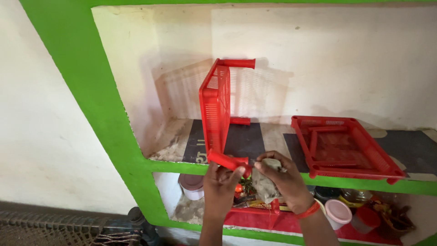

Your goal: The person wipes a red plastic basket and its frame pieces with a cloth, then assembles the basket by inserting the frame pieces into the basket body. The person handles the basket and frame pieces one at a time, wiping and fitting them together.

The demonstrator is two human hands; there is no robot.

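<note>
Here, on the green-framed wall shelf [136, 136], a red slotted plastic rack panel [215, 109] stands on edge, steadied at its lower leg by the left hand [220, 184], fingers wrapped round it. The right hand [284, 180] pinches a crumpled grey cloth [271, 164] beside that leg; a second red plastic tray [346, 146] lies flat further right.

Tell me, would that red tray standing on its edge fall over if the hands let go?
Probably: the red mesh tray stands on a narrow edge, steadied by the left hand at its lower leg. It looks light and fairly stiff, being thin perforated plastic. The right hand holds a small greyish object.
</note>
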